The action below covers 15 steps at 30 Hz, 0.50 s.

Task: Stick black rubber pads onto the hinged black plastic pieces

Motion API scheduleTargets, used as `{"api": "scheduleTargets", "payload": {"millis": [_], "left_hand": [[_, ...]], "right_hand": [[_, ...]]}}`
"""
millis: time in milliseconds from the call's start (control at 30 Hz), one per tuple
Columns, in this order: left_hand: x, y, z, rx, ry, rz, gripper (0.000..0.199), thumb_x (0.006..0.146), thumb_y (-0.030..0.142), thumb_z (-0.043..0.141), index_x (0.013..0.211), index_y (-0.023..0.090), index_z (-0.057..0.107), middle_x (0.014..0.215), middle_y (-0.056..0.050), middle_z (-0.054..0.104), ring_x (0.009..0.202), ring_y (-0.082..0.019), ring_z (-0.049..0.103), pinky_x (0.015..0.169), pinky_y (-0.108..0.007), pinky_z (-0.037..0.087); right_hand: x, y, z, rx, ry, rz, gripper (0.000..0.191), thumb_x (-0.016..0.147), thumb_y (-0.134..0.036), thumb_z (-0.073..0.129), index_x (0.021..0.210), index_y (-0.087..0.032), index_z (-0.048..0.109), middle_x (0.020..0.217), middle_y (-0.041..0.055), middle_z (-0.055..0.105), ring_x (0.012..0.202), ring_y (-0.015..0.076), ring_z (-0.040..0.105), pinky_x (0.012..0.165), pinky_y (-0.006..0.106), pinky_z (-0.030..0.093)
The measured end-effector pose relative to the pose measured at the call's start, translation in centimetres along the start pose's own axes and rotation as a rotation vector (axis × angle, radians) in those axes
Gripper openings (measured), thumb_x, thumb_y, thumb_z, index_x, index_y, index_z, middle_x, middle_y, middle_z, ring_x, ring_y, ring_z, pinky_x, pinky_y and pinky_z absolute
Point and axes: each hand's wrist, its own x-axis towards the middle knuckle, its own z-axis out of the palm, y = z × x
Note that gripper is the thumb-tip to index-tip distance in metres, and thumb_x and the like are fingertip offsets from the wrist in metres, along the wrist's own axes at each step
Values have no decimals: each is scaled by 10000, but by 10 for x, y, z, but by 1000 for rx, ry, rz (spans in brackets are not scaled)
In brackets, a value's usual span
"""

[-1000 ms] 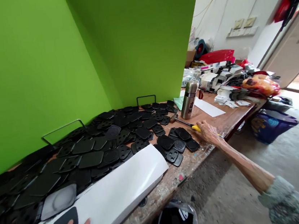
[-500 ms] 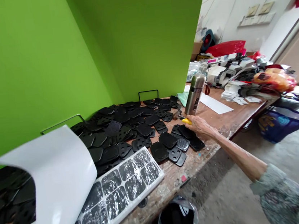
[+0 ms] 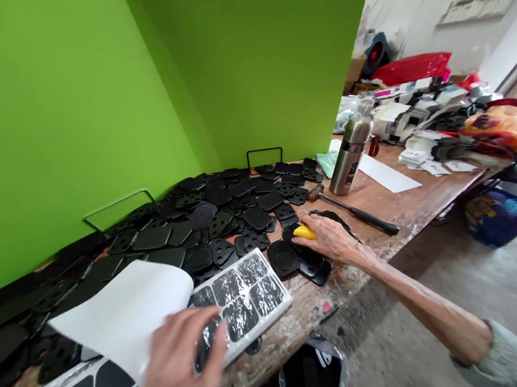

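Note:
My left hand [image 3: 184, 359], blurred by motion, is over the white-edged sheet of black rounded pieces [image 3: 238, 302], its fingers apart near the sheet's wrapped part. Beside it a white backing film [image 3: 117, 311] curls up from the sheet. My right hand [image 3: 327, 235] is closed on a yellow-handled tool [image 3: 304, 232], over loose black pieces near the table's front edge. Only the yellow part of the tool shows. A hammer [image 3: 359, 212] with a dark grip lies on the table just behind and right of my right hand.
Many black pads [image 3: 256, 217] are spread before the green panels [image 3: 261, 61]. A steel flask [image 3: 351, 157] stands at the right, with piled parts [image 3: 404, 113] beyond. A lined bin [image 3: 314, 378] is below the table edge.
My left hand has moved from the lower left onto the sheet, and the film has dropped lower. My right hand has moved left and nearer with the yellow tool, leaving the hammer in full view.

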Motion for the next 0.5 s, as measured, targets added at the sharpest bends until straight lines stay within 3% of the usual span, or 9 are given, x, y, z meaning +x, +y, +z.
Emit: {"api": "scheduleTargets", "payload": {"millis": [100, 233, 400, 500], "left_hand": [[46, 44, 43, 78, -252, 188, 264, 883, 334, 522, 1104, 213, 601, 1076, -60, 604, 1001, -244, 513, 883, -420, 419], [88, 62, 93, 251, -340, 265, 492, 802, 335, 631, 1231, 108, 555, 1156, -157, 584, 1040, -326, 483, 879, -484, 398], [91, 57, 111, 261, -352, 304, 351, 833, 352, 587, 1114, 146, 631, 1067, -147, 617, 1003, -331, 508, 849, -495, 398], [82, 60, 115, 268, -303, 330, 456, 849, 480, 547, 1158, 150, 605, 1130, -157, 599, 1067, -336, 502, 907, -519, 387]], "right_hand": [[6, -12, 7, -30, -33, 37, 354, 861, -435, 638, 1084, -177, 546, 1030, 108, 623, 959, 264, 588, 754, 296, 404], [15, -10, 11, -37, -76, 104, 351, 859, -361, 650, 1130, -187, 510, 1052, 94, 629, 984, 253, 592, 742, 281, 401], [23, -8, 11, -5, -125, 233, 370, 856, -377, 639, 1147, -190, 509, 1005, 85, 658, 952, 252, 620, 704, 281, 408], [23, -12, 11, 19, -129, 287, 467, 817, -455, 671, 1160, -181, 510, 1028, 104, 651, 976, 274, 614, 707, 299, 424]]}}
